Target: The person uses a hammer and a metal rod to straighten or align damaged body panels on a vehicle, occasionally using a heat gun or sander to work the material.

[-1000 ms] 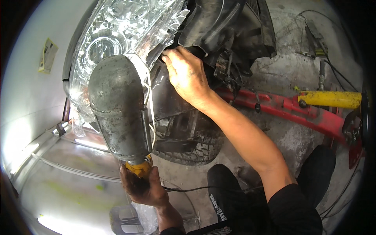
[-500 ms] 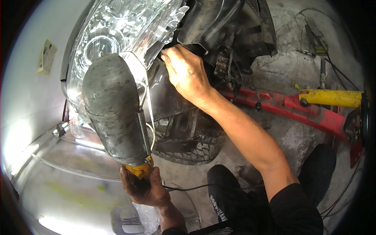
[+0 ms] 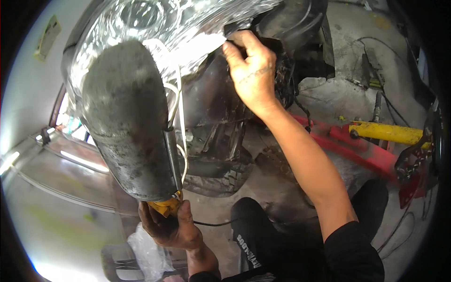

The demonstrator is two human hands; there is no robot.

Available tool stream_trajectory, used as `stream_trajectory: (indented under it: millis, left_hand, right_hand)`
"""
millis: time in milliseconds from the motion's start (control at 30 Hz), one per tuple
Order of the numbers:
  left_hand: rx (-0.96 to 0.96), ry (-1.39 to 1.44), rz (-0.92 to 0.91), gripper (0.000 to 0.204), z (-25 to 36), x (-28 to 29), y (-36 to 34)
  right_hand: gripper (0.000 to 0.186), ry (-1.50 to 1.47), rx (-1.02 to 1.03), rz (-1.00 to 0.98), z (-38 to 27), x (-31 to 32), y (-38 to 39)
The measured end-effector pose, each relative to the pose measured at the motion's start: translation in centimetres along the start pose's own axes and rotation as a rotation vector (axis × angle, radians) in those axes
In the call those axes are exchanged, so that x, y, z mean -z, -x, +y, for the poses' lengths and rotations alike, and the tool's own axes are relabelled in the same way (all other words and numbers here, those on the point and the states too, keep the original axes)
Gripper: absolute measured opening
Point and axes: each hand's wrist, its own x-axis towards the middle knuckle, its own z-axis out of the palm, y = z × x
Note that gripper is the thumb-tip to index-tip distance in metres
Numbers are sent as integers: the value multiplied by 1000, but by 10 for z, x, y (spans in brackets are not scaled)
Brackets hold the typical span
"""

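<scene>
In my left hand is the yellow handle of a corded work lamp, with the fingers wrapped round it. The lamp's worn grey metal shade stands up from that grip, its back toward me, and throws bright light onto a clear headlight. My right hand reaches to the headlight's lower right edge, thumb and forefinger bent together against it beside dark car parts. What lies between those fingertips is hidden by glare. A pale cable runs along the lamp's right side.
Below the headlight are a black plastic panel and a tyre. A red jack with a yellow bar rests on the concrete floor at right. Clear plastic wrap is at lower left, and cables trail across the floor.
My right hand has shifted right and upward along the headlight's edge, turning at the wrist. The lamp has moved slightly left and up in view, still in my left hand.
</scene>
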Motion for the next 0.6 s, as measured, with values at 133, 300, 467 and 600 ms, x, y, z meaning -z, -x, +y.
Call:
stream_trajectory:
  millis: [133, 300, 467, 600]
  left_hand:
    - [144, 77, 37, 77, -7, -1, 8]
    - [95, 164, 40, 80, -23, 1, 12]
    - [231, 134, 68, 82, -33, 6, 15]
    - [184, 142, 69, 82, -48, 2, 19]
  right_hand:
    - [8, 79, 4, -90, 9, 9, 0]
    - [11, 172, -5, -137, 2, 7, 3]
    - [9, 171, 143, -164, 7, 3, 1]
    - [11, 159, -78, -111, -7, -1, 6]
